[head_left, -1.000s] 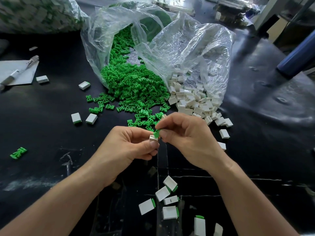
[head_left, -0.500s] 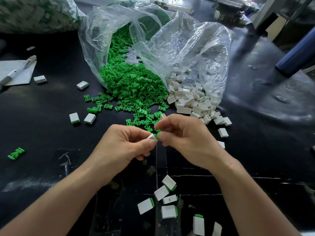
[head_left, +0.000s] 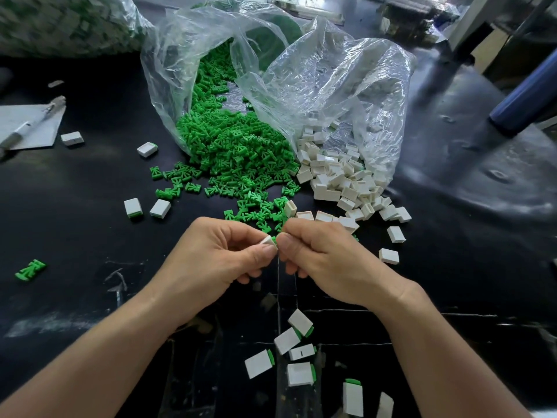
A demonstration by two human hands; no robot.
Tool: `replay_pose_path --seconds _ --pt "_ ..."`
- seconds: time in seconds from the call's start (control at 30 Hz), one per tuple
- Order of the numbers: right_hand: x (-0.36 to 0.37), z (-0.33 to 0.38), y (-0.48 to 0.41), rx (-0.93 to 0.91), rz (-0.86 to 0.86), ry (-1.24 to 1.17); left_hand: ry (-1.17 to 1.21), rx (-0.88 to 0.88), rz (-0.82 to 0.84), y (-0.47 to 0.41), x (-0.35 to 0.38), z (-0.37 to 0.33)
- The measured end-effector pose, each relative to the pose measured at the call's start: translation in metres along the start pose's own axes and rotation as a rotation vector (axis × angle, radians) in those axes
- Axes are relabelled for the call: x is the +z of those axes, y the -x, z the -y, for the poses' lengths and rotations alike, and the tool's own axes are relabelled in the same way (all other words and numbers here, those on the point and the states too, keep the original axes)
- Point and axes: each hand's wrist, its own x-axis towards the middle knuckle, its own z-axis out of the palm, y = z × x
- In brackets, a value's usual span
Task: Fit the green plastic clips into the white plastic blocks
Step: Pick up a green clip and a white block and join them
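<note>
A small white block [head_left: 267,240] is pinched in the left hand [head_left: 217,257], with a green clip [head_left: 274,238] at its end held by the right hand [head_left: 319,260]. Beyond them, loose green clips [head_left: 235,152] and white blocks [head_left: 337,179] spill in adjoining heaps. Nearer the camera lie fitted blocks [head_left: 298,351], green ends showing.

A black, glossy table [head_left: 90,224] fills almost the whole view. Its surface has pale scratches [head_left: 117,279] and scuffs near the front edge. Soft light reflects on its right part, where a blue tube [head_left: 524,98] lies. At the far left, a pen [head_left: 21,131] rests on a white sheet of paper [head_left: 18,116]. The far end is blurred.
</note>
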Motion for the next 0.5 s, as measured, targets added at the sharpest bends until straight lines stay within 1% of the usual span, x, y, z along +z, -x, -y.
replay_pose_path --seconds 0.13,0.3,0.43,0.5 --pt "-0.0023 0.0027 0.0015 -0.056 0.037 0.056 -0.067 0.018 0.044 0.0023 -0.0027 -0.0011" --pt "-0.0066 0.0052 0.0040 -0.119 0.122 0.282 -0.291 0.111 0.037 0.0051 -0.0011 -0.0003" --pt "-0.0061 0.0043 0.0033 -0.151 0.186 0.377 -0.417 0.155 0.039 0.0073 0.0012 0.0008" --pt "-0.0047 0.0033 0.0027 -0.159 0.183 0.371 -0.418 0.154 0.042 0.0062 0.0012 0.0009"
